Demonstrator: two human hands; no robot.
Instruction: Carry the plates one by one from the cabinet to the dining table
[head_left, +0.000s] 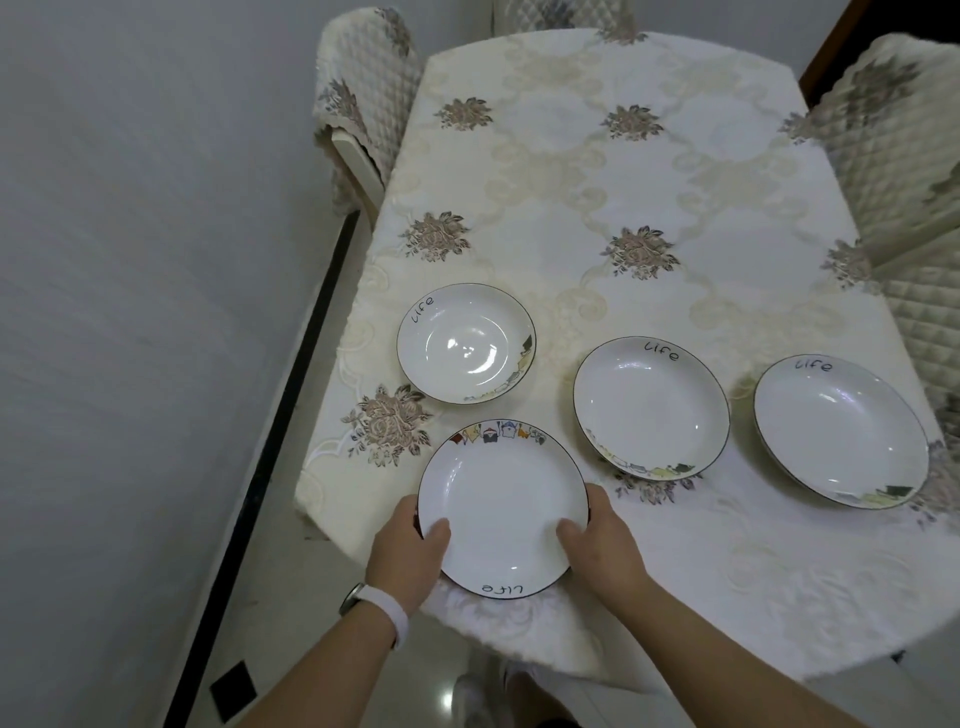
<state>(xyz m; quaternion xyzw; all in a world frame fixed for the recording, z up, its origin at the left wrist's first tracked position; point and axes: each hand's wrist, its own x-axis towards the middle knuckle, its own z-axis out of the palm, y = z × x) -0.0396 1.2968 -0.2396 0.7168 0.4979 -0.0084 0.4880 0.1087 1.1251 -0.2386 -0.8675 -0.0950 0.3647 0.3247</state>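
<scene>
A white plate (503, 506) with a dark rim, the word "Life" and small cartoon pictures sits at the near left corner of the dining table (597, 171). My left hand (408, 558) grips its left rim and my right hand (605, 545) grips its right rim, thumbs resting inside the plate. I cannot tell whether the plate rests on the cloth or hovers just over it. Three matching plates lie on the table: one behind the held plate (466, 343), one in the middle (651, 408), one at the right (840, 431). The cabinet is out of view.
A cream tablecloth with brown flower motifs covers the table. Quilted chair covers stand at the far left (363, 93), far end (561, 10) and right side (904, 171). A grey wall with a black skirting strip (291, 395) runs along the left. My feet show on the tiled floor below.
</scene>
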